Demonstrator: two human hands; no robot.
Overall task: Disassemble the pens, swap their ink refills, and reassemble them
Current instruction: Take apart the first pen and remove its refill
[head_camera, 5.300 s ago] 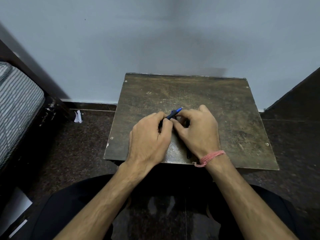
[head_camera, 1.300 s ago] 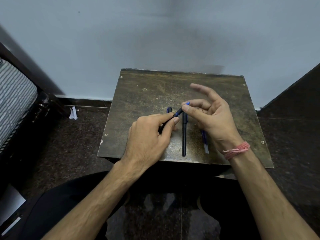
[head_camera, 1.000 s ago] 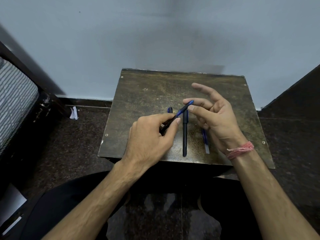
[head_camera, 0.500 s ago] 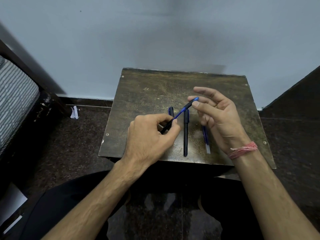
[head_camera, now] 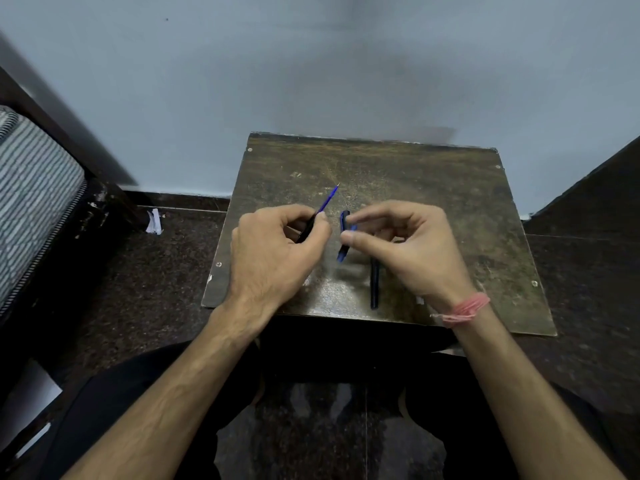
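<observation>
the left hand (head_camera: 277,251) is pinching the barrel (head_camera: 306,230), refill (head_camera: 328,199) sticking out; the right hand (head_camera: 405,247) is pinching a blue piece (head_camera: 344,242) over the board (head_camera: 450,202). pulling straight should avoid bending the refill.

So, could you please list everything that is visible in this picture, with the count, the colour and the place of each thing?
Worn brown wooden board: one, on the dark floor by the wall.
Dark pen barrel with blue refill sticking out: one, in the left hand, tip pointing away.
Small blue pen piece: one, pinched by the right hand above the board.
Black pen body: one, lying on the board near its front edge.
Striped grey mattress: one, far left.
White paper scrap: one, on the floor by the wall.
Pink thread wristband: one, right wrist.
Left hand: one, closed on the barrel.
Right hand: one, pinching.
</observation>
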